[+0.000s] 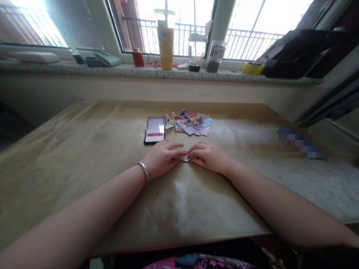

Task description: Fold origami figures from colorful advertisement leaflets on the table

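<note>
Head view: left hand (160, 160) and right hand (209, 157) each grasp an end of a small red-and-white paper (185, 158), right of and nearer the wearer than the phone (155, 138). Colourful printed cards (193, 123) fanned in a pile right of the phone.

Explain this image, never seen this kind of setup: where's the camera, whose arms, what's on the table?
There's no robot here. A head-worn camera looks forward and down at the wearer's own bare arms. The left hand, with a bangle at its wrist, and the right hand both have fingers on a small white-and-red piece; whether pinched or pressed down is unclear. Beyond them on the table lie a phone, small printed scraps and a colourful pile. Behind is a cluttered windowsill.
</note>
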`<action>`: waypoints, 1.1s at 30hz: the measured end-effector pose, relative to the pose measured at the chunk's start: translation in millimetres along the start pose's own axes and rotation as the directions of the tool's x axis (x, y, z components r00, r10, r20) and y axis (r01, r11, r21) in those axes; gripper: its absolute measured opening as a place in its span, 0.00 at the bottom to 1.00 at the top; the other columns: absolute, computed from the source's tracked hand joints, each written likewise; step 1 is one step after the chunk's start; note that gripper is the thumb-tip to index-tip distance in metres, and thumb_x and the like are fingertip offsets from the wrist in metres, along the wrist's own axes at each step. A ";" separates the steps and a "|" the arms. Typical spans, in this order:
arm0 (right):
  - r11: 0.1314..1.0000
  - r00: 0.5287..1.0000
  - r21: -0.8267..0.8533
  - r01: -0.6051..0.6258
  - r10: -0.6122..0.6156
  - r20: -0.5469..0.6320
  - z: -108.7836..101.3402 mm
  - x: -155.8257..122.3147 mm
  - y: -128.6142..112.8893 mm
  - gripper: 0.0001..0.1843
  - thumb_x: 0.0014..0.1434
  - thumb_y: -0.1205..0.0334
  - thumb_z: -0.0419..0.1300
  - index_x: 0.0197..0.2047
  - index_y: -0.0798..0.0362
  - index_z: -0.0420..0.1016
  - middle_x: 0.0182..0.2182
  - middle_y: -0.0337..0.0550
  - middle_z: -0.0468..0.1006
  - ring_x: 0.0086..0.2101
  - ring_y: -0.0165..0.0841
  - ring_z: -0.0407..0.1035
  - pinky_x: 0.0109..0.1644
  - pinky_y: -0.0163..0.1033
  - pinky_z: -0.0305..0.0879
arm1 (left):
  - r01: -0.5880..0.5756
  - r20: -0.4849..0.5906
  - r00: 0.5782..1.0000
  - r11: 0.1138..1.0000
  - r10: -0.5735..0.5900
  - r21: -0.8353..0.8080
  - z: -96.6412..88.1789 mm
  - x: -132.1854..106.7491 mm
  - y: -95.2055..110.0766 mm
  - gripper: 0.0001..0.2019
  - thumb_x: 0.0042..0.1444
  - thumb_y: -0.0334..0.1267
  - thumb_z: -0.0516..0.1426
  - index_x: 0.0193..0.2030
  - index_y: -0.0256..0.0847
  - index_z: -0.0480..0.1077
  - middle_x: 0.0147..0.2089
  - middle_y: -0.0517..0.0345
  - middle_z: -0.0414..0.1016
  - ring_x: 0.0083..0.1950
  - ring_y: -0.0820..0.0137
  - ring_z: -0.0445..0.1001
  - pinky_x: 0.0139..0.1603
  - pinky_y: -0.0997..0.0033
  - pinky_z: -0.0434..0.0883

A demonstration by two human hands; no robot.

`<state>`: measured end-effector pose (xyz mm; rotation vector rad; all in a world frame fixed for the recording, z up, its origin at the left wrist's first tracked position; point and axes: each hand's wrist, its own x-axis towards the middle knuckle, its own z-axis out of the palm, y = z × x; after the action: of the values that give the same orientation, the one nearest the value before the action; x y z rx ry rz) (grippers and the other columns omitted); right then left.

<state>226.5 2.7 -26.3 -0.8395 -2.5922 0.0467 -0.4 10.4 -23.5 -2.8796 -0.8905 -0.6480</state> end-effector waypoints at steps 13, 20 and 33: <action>0.994 0.999 -0.112 -0.007 0.011 0.031 0.4 2.9 -10.3 0.10 0.61 0.61 0.54 0.39 0.54 0.75 0.35 0.47 0.76 0.38 0.35 0.66 0.42 0.39 0.63 | -0.120 0.127 0.988 0.966 0.093 0.227 -5.4 4.9 11.7 0.09 0.61 0.35 0.51 0.36 0.38 0.72 0.32 0.56 0.73 0.33 0.70 0.70 0.34 0.70 0.64; 0.980 0.999 -0.197 0.027 -0.018 0.045 0.6 5.1 -16.6 0.11 0.62 0.59 0.53 0.39 0.55 0.74 0.35 0.47 0.75 0.36 0.35 0.66 0.40 0.39 0.61 | -0.096 0.151 0.987 0.966 0.061 0.240 -6.4 4.5 11.9 0.08 0.60 0.36 0.52 0.35 0.39 0.71 0.33 0.57 0.74 0.33 0.69 0.71 0.32 0.71 0.64; 0.974 0.990 -0.186 -0.129 0.138 0.039 3.5 8.4 -18.1 0.13 0.63 0.59 0.51 0.38 0.53 0.75 0.34 0.45 0.75 0.36 0.33 0.65 0.35 0.36 0.56 | -0.032 0.133 0.991 0.999 0.027 0.034 -4.7 2.7 6.8 0.11 0.61 0.36 0.51 0.37 0.39 0.75 0.35 0.54 0.73 0.37 0.70 0.71 0.39 0.72 0.68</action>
<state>208.9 -7.0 -23.5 -1.0915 -2.6139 -0.1352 3.6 5.3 -17.6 -2.9260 -0.8625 -0.4382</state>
